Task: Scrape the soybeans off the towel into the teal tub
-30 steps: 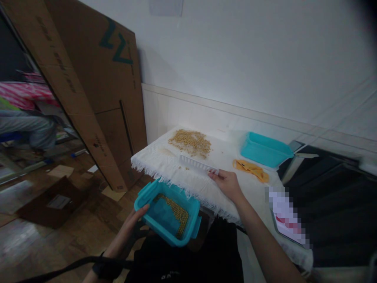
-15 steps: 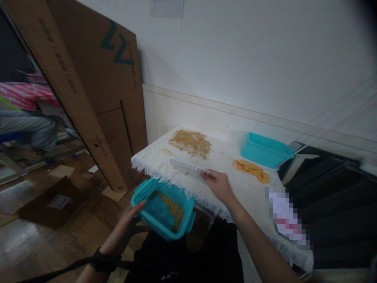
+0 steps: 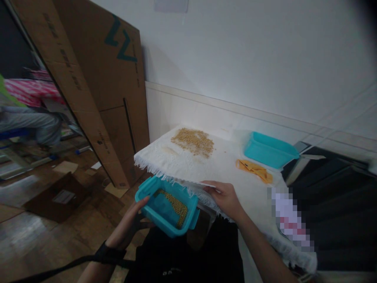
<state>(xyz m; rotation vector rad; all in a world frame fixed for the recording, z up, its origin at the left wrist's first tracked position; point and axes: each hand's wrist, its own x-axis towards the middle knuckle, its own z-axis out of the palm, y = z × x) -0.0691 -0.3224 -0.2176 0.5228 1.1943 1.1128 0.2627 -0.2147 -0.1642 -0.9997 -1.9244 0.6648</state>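
Observation:
My left hand (image 3: 134,216) is closed on the near left rim of a teal plastic tub (image 3: 156,216), held just below the table's front edge. Yellow beans (image 3: 176,206), probably soybeans, lie along the tub's far and right sides. In my right hand (image 3: 225,196), at the fringed edge of the white cloth (image 3: 165,159), is a thin white flat piece (image 3: 209,184) pinched between thumb and fingers. It appears nearly edge-on, so its shape is hard to make out. Farther back on the cloth lies a spread pile of the same beans (image 3: 194,141).
A second teal tub (image 3: 269,151) stands at the back right, with a folded orange cloth (image 3: 255,171) in front of it. A tall cardboard box (image 3: 112,90) rises left of the table. Another person's leg (image 3: 35,124) shows at far left.
My right hand has brought the white piece toward me, from over the cloth to the fringed edge above the tub, tilting it. The left hand still holds the tub in place.

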